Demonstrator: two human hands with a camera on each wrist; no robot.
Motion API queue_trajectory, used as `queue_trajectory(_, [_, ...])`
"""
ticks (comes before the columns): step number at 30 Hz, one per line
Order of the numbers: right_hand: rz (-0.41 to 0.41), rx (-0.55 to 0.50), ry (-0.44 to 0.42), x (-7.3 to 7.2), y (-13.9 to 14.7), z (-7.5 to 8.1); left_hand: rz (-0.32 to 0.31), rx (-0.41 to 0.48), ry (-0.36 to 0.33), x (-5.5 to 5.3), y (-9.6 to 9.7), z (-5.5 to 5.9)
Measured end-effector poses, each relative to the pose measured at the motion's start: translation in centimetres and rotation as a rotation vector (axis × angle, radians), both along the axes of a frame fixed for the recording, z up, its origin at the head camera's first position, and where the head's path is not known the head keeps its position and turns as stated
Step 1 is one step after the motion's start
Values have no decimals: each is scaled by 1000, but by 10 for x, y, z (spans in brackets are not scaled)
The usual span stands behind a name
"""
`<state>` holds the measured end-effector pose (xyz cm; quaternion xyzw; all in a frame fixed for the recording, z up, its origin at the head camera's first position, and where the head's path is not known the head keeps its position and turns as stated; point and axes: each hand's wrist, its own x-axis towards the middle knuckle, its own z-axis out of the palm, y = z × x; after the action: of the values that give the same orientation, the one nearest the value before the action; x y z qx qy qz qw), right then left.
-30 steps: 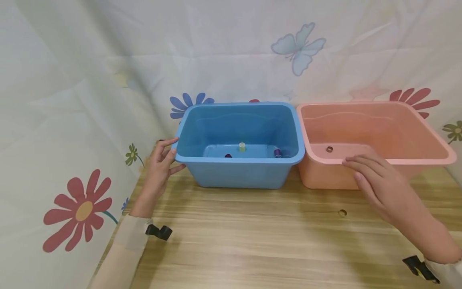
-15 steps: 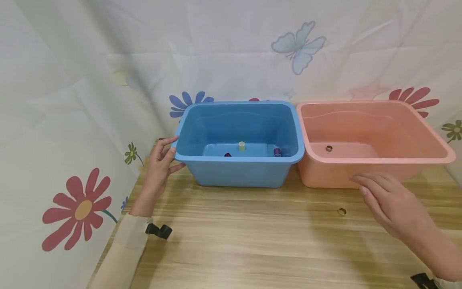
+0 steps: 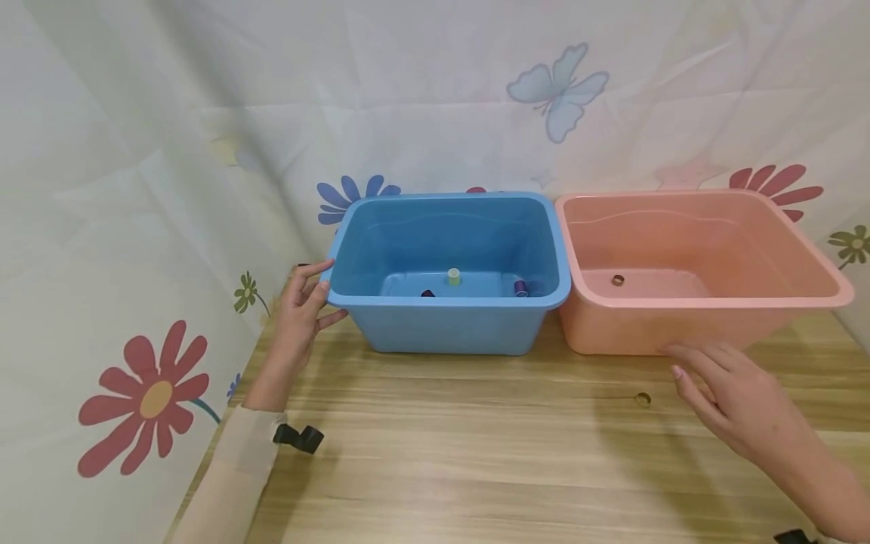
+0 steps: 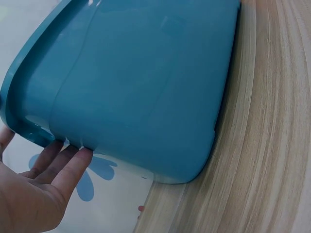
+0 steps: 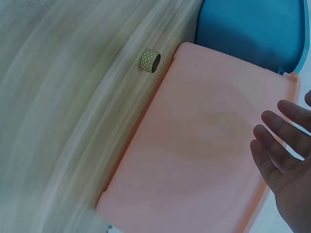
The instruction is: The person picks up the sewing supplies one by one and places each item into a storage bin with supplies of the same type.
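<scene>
In the head view, my left hand holds the near left corner of the blue plastic tub by its rim. Fingers tuck under that rim against the outer wall in the left wrist view. My right hand hovers with loosely extended fingers over the table before the pink tub, holding nothing. A dimpled, gold-coloured ring thimble stands on the table near the pink tub's base. Another small metal ring lies inside the pink tub.
Inside the blue tub are a pale yellow-green spool, a purple thread spool and a dark red item partly hidden by the front rim. The tubs stand side by side on a wood-grain table against a patterned curtain.
My right hand has come off the pink tub's front rim and dropped lower, towards the table. The left hand has stayed on the blue tub.
</scene>
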<state>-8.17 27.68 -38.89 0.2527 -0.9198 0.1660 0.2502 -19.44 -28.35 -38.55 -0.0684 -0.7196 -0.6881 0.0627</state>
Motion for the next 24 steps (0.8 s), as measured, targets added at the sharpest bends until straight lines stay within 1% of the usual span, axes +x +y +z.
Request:
queue_trajectory(3, [-13,-3,-12,1,1,-4,-3,1,1,0,0,0])
queue_trajectory(5, [-7,-17,-14,0,1,-7,-7,2,2,0,0,0])
queue_trajectory(11, [45,-63,-16,-3,3,-16,-10,3,3,1,0,0])
queue_trajectory(15, [23,-44,-38,-2,4,-21,-10,2,1,1,0,0])
queue_trajectory(18, [2,-16,-73,-1,5,-24,-10,2,2,1,0,-1])
queue_trajectory(20, [4,-13,-101,-2,6,-26,-8,3,5,0,-1,-1])
queue_trajectory(24, [12,-9,-127,-4,7,-33,-8,3,9,-1,-1,-2])
